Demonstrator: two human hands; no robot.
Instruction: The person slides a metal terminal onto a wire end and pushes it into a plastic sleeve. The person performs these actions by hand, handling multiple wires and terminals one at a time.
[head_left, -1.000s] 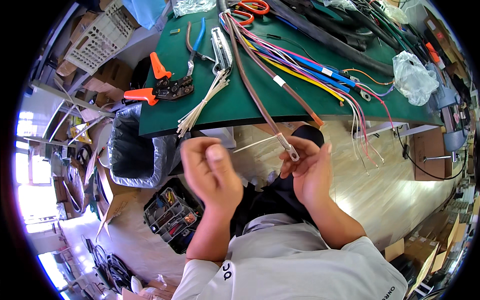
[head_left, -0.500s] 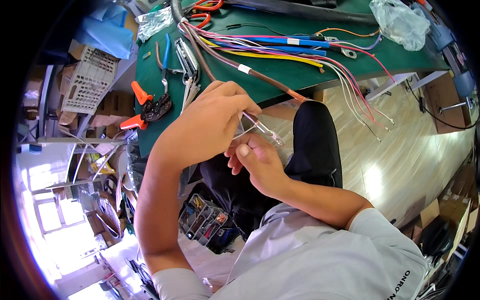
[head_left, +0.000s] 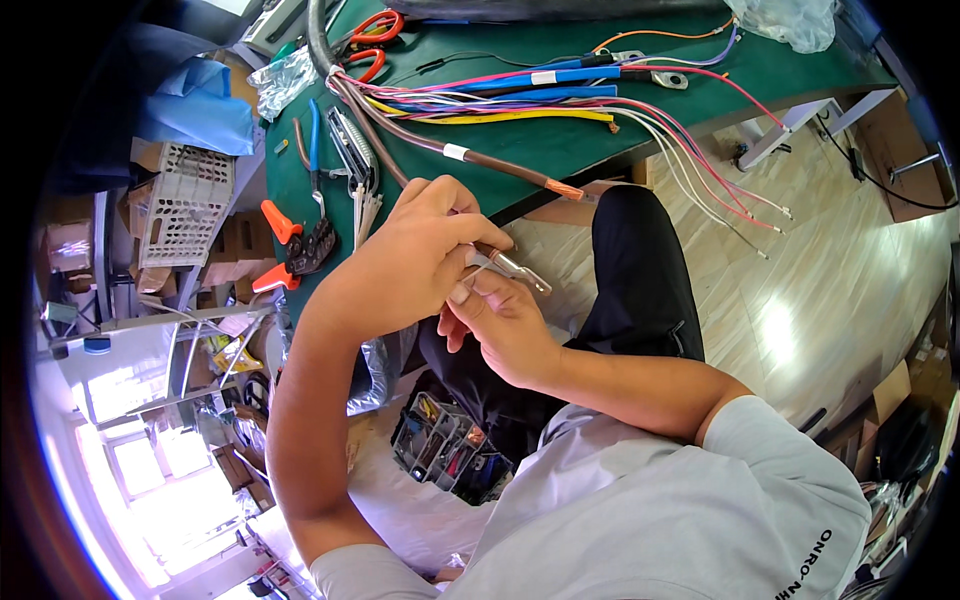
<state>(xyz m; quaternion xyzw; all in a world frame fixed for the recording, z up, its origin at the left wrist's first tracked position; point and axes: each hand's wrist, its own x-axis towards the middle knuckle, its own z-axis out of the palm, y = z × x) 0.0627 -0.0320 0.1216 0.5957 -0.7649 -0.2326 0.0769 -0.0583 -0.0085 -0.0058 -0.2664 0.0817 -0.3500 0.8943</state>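
Observation:
My left hand (head_left: 425, 255) is closed around a brown cable (head_left: 385, 155) near its end, just off the table's edge. Past those fingers a shiny metal cable lug (head_left: 524, 273) sticks out on the cable's end. Close below it, my right hand (head_left: 510, 330) pinches a thin pale strip (head_left: 482, 266) between thumb and fingers; the strip runs up beside the lug. The fingertips partly hide where strip and cable meet. A second brown cable (head_left: 500, 165) with bare copper strands at its tip lies across the table edge, to the right.
On the green table (head_left: 430, 45) lie a bundle of coloured wires (head_left: 480, 92), red-handled scissors (head_left: 375, 28), an orange-handled crimping tool (head_left: 312, 245) and blue-handled pliers (head_left: 314, 140). Thin wires overhang the right edge. A divided parts box (head_left: 445, 440) stands below, beside my legs.
The view has shifted slightly. My right hand has come up closer to my left hand and the lug, and its thumb has closed on the pale strip.

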